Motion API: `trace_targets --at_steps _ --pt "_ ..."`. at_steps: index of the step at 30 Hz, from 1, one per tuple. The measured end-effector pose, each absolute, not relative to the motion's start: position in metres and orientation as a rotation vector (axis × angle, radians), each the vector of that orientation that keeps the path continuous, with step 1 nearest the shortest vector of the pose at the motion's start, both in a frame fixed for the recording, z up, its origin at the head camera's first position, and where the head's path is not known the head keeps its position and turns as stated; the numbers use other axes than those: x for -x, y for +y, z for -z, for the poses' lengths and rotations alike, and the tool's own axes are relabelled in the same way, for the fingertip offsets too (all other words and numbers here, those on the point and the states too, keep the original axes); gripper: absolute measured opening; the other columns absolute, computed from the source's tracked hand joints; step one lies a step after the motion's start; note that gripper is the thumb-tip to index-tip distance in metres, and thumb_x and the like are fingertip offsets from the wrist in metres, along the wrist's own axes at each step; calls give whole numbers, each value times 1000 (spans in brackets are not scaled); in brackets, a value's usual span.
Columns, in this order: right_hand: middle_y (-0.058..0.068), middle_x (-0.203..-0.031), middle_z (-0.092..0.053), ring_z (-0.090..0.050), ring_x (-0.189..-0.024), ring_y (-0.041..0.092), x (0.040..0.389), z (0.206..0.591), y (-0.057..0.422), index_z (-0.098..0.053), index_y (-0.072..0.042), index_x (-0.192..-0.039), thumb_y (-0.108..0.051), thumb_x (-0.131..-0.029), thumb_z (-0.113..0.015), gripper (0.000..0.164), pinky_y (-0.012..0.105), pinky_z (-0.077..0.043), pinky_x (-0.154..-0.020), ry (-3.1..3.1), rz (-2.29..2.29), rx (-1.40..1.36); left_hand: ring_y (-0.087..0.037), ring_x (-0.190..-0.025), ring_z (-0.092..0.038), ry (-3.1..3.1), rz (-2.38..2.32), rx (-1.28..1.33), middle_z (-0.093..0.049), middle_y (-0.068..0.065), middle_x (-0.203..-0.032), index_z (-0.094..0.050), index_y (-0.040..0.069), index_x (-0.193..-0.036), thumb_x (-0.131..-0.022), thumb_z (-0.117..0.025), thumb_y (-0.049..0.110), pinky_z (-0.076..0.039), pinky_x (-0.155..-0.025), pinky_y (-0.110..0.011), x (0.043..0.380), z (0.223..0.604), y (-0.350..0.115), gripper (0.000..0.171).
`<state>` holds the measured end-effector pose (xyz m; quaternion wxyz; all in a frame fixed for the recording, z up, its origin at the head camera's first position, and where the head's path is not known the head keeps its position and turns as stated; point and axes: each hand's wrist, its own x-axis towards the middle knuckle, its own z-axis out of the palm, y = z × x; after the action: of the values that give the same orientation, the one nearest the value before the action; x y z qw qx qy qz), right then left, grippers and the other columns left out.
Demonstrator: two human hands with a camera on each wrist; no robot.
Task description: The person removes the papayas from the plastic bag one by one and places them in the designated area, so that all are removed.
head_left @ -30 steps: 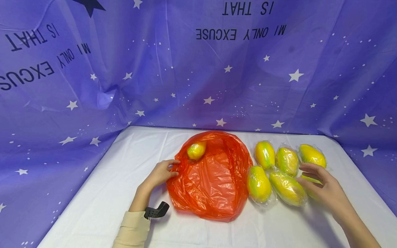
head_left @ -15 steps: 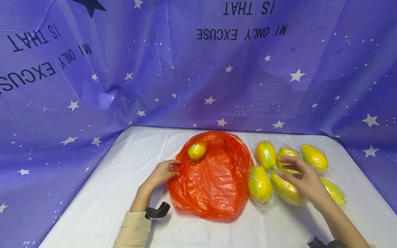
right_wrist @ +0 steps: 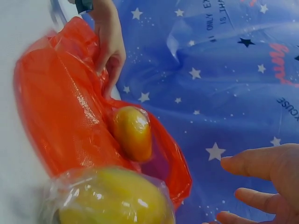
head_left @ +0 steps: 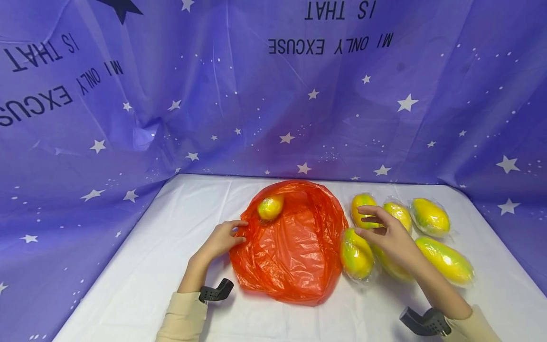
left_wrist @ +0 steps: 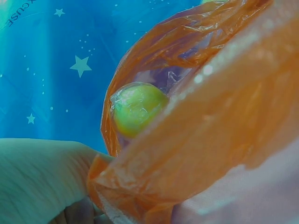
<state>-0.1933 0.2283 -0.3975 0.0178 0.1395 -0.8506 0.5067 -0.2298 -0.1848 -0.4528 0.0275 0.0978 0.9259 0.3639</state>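
Observation:
A red plastic bag (head_left: 295,256) lies with its mouth spread on the white table. My left hand (head_left: 222,239) pinches the bag's left rim; the left wrist view shows the film between thumb and fingers. One plastic-wrapped yellow-green mango (head_left: 270,207) sits inside near the back left of the mouth. My right hand (head_left: 391,240) holds nothing, its fingers apart and pointing left. It hovers over the wrapped mangoes right of the bag, closest to the front-left mango (head_left: 357,256) and the back-left mango (head_left: 360,204). Behind that hand a front-middle mango (head_left: 395,268) is partly hidden.
Farther right lie a back-right mango (head_left: 430,217) and a front-right mango (head_left: 446,261); another mango (head_left: 398,213) is in the back middle. A purple star-printed cloth (head_left: 256,95) hangs behind the white tabletop (head_left: 141,280). Each wrist bears a black camera mount (head_left: 218,290).
My right hand has moved left across the mangoes, from the right-hand ones to the left-hand ones, uncovering the front-right mango. My left hand and the bag have stayed in place.

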Motion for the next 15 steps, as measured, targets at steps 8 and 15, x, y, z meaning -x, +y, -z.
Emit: trace_targets --at_steps 8,15 --pt "13 -130 -53 -50 -118 38 206 399 214 -52 -7 -134 -25 -88 -72 53 25 -49 -89 -2662 -1677 -422 -39 -112 -58 2858 -1118 -306 -62 -20 -122 -66 1 -119 -81 -73 3 -45 -96 -50 230 453 -185 39" --pt "19 -129 -55 -52 -117 40 214 401 203 -56 -2 -129 -19 -88 -72 47 47 -49 -92 -2669 -1577 -527 -39 -113 -58 2868 -1106 -304 -63 -19 -122 -66 2 -119 -81 -73 4 -44 -96 -50 231 453 -185 38"
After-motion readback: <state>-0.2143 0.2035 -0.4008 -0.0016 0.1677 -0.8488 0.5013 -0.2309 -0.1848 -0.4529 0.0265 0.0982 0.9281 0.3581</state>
